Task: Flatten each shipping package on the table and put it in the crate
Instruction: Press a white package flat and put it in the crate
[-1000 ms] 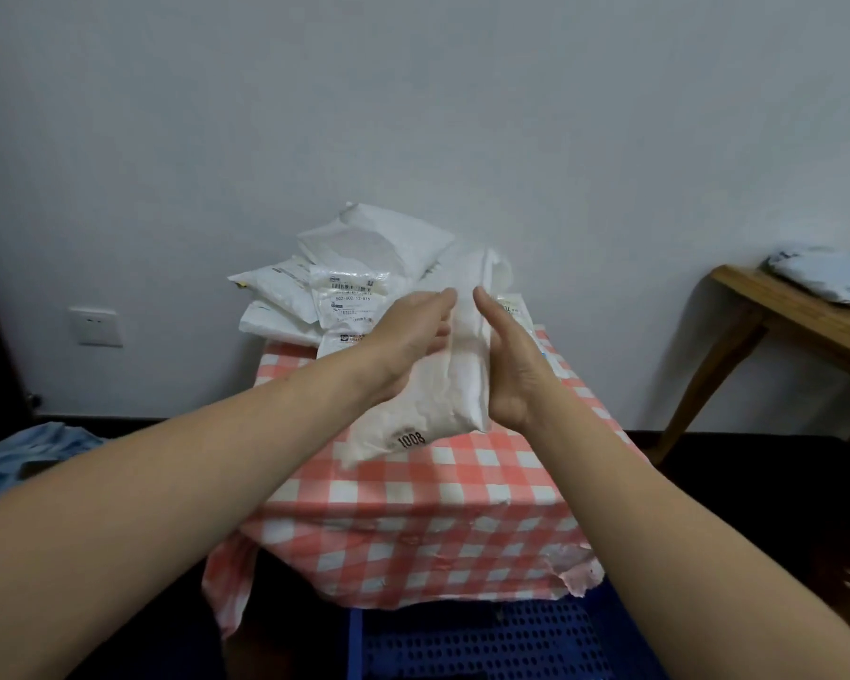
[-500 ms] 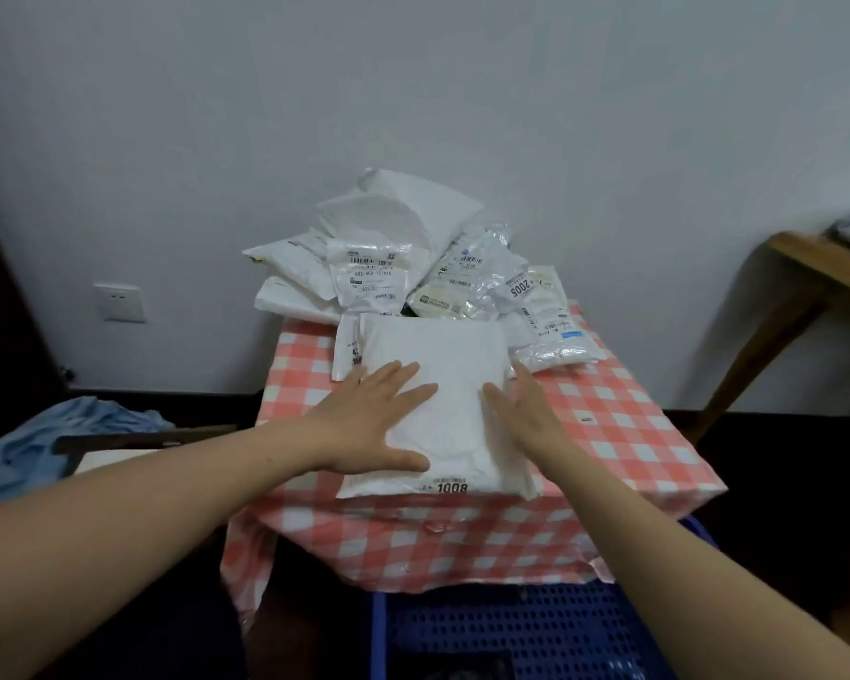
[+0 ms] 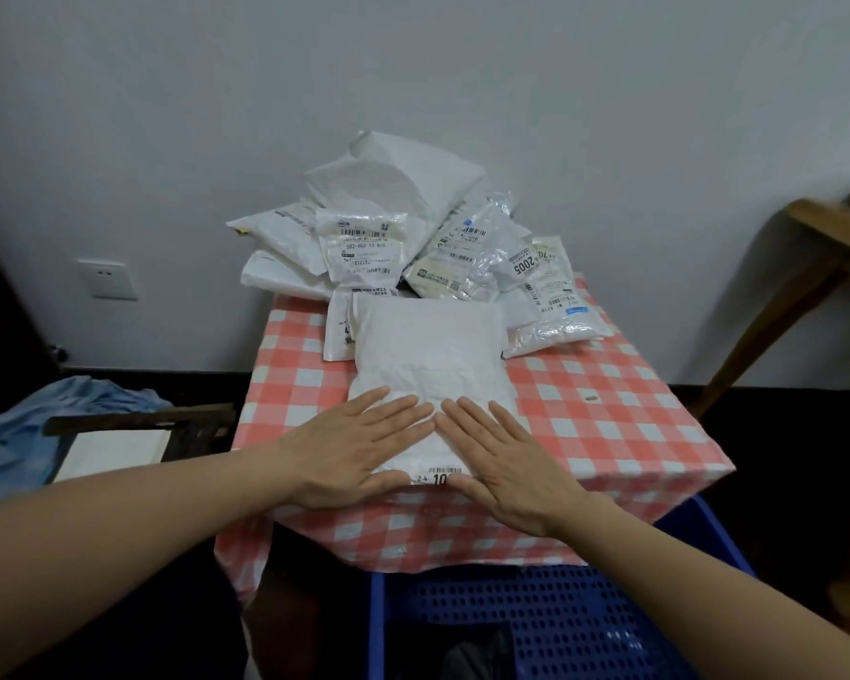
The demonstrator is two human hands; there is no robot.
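Note:
A white shipping package (image 3: 428, 355) lies flat on the table with the red-and-white checked cloth (image 3: 609, 414), its barcode label at the near edge. My left hand (image 3: 354, 449) and my right hand (image 3: 506, 458) press flat on its near half, fingers straight and fingertips almost meeting. Behind it a pile of several white and clear packages (image 3: 388, 228) leans against the wall. The blue perforated crate (image 3: 550, 615) stands on the floor just below the table's front edge, between my forearms.
A wooden table (image 3: 815, 247) stands at the right. On the floor at the left lie a blue cloth (image 3: 45, 424) and a white flat sheet (image 3: 114, 454) under a dark bar. A wall socket (image 3: 107, 278) is on the left wall.
The package went from upright between my hands to flat on the cloth. Both hands then slid toward its near edge and closer together, palms down.

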